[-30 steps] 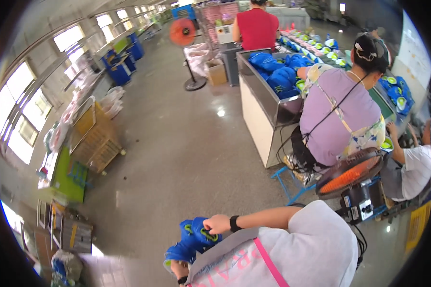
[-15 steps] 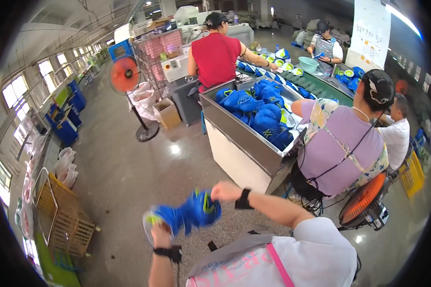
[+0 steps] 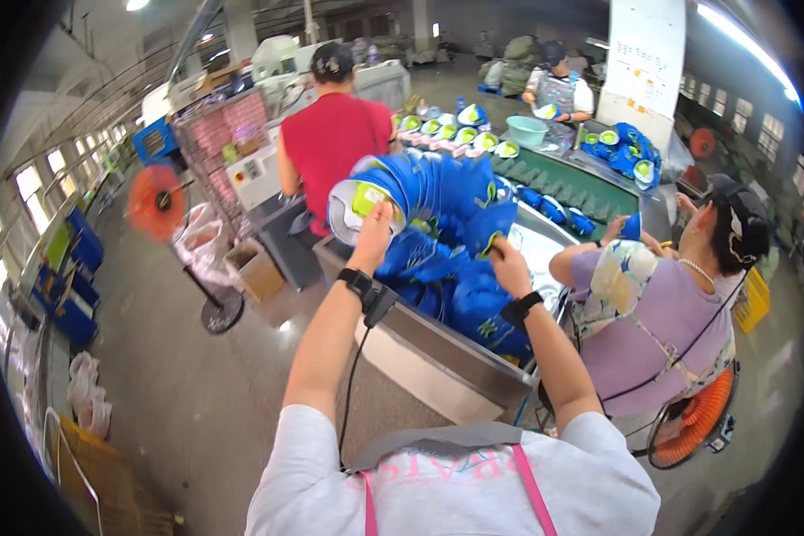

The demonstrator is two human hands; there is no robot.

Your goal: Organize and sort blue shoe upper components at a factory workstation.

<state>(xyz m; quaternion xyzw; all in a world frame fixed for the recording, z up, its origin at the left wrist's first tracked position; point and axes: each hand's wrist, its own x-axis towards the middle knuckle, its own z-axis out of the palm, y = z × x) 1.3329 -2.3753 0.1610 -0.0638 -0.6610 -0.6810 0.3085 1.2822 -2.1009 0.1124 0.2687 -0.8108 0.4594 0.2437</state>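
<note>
My left hand (image 3: 372, 239) grips the near end of a stack of nested blue fabric pieces (image 3: 424, 192). This end shows a rounded white rim and a lime-green inside. With closed fingers, my right hand (image 3: 509, 268) holds the edge of a blue fabric piece (image 3: 489, 223) with a lime-green part, at the right side of the stack. Both hands are raised over a metal-sided bin (image 3: 438, 353), which holds a heap of similar blue pieces (image 3: 487, 308) with lime line patterns. Whether they are caps or shoe uppers I cannot tell. Black bands circle both my wrists.
A person in red (image 3: 335, 143) stands beyond the bin; one in lilac (image 3: 648, 308) sits to the right. A green conveyor (image 3: 545, 174) carries blue pieces, with another person (image 3: 558, 89) behind it. Fans stand left (image 3: 156, 201) and lower right (image 3: 692, 420).
My hands have risen from low over the floor to above the bin, and the view has turned. The blue pieces, bunched before, now spread as a stack between my hands.
</note>
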